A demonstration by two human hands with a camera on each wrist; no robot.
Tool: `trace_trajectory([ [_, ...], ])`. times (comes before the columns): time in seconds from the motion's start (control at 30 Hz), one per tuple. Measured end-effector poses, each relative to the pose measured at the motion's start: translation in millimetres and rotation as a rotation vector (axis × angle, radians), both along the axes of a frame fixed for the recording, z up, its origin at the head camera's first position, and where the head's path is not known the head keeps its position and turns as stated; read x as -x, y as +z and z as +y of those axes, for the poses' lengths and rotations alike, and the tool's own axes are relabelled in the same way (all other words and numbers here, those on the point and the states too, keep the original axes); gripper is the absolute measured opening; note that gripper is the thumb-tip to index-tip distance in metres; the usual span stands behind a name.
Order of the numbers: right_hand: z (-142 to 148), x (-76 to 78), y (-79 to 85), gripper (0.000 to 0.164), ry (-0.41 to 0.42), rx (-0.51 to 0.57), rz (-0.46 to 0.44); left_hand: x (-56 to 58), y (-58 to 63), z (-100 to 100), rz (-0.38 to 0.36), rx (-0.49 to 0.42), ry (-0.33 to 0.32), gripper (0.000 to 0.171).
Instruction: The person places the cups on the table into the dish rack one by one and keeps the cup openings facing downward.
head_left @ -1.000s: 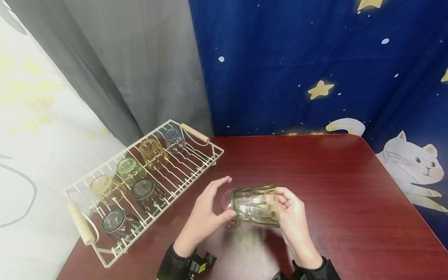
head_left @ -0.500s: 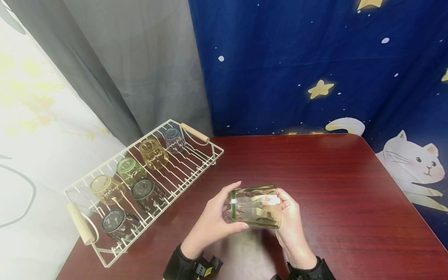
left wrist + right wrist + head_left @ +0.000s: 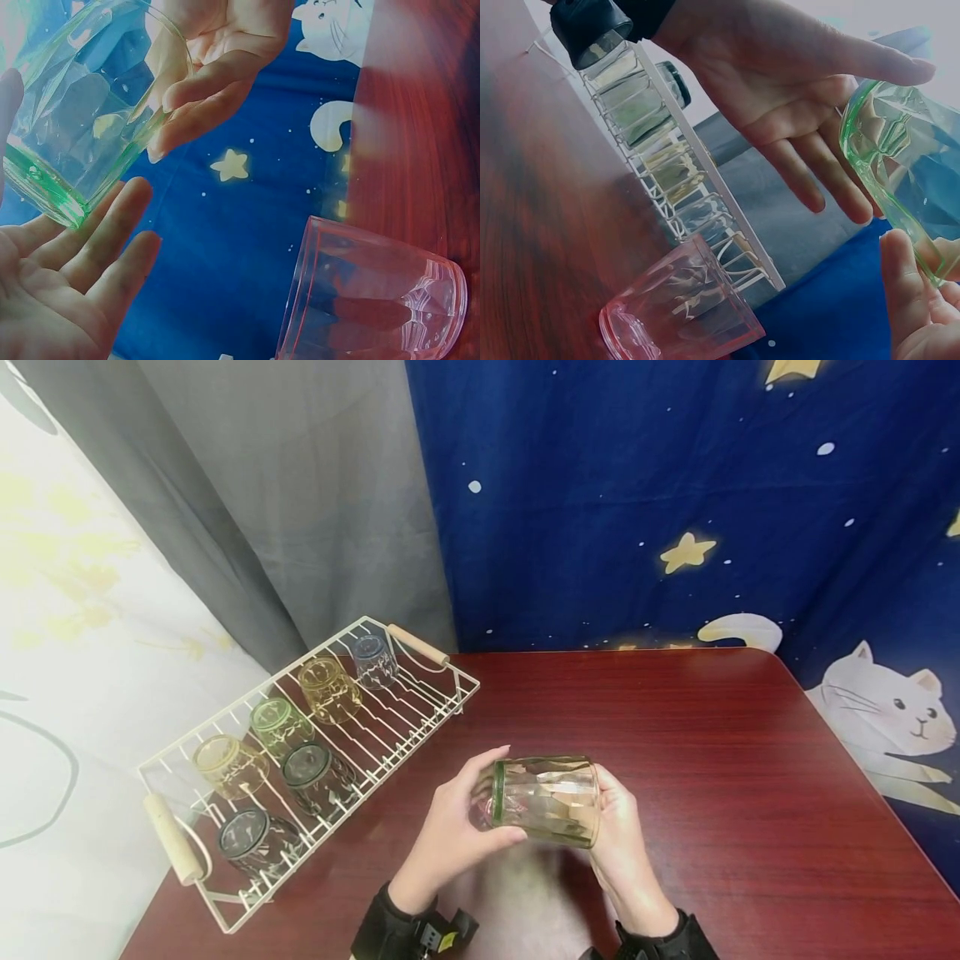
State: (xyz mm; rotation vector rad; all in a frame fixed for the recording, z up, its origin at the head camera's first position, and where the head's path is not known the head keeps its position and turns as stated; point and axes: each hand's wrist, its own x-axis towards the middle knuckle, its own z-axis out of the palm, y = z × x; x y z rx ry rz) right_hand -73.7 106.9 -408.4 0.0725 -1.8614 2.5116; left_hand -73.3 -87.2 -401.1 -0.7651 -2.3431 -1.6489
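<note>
A clear green drinking glass [image 3: 551, 802] lies sideways in the air between both hands, its thick green base to the left. My right hand [image 3: 622, 839] pinches it at the rim end. Around the base end, my left hand [image 3: 450, 831] holds it between thumb and forefinger; the other left fingers [image 3: 124, 274] reach out loosely below in the left wrist view. A pink glass [image 3: 679, 307] stands upright on the table under the hands. In the head view it is mostly hidden behind the green glass and left hand.
A white wire rack [image 3: 408, 747] with wooden handles stands at the left of the red-brown table [image 3: 675, 735]. Several upturned glasses sit in it, including a blue glass [image 3: 375, 662] and an amber glass [image 3: 330, 691]. Curtains [image 3: 562, 527] hang behind the table.
My left hand has moved right and come round the base of the green glass. The right hand has shifted slightly left. The pink glass is now more covered in the head view.
</note>
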Motion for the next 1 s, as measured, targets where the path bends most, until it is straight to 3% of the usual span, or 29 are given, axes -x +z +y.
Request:
trace_trajectory([
  [0.23,-4.1,2.4,4.0,0.032,0.006,-0.116,-0.143,2.5,4.9,-5.1,0.006,-0.078,0.018,0.077],
  [0.43,-8.5,6.7,5.5,0.041,0.055,-0.190,-0.180,3.9,9.2,-9.4,-0.019,-0.115,0.057,0.067],
  [0.57,-11.2,10.1,2.3,0.042,0.080,-0.177,-0.176,3.7,12.3,-10.1,-0.028,-0.132,0.092,0.066],
  [0.63,-13.1,11.1,-1.3,0.041,0.067,-0.228,-0.117,4.3,13.9,-10.5,-0.015,-0.143,0.103,0.066],
  [0.8,-17.0,11.0,-14.1,0.027,-0.078,-0.558,0.166,7.7,21.3,-16.0,0.027,-0.188,0.155,0.068],
  [0.87,-18.4,11.0,-18.5,0.018,-0.118,-0.635,0.273,9.1,26.7,-20.7,0.043,-0.183,0.213,0.066],
  [1.0,-21.9,11.1,-23.1,0.014,-0.080,-0.689,0.442,12.7,39.7,-33.5,0.086,-0.130,0.373,0.066],
])
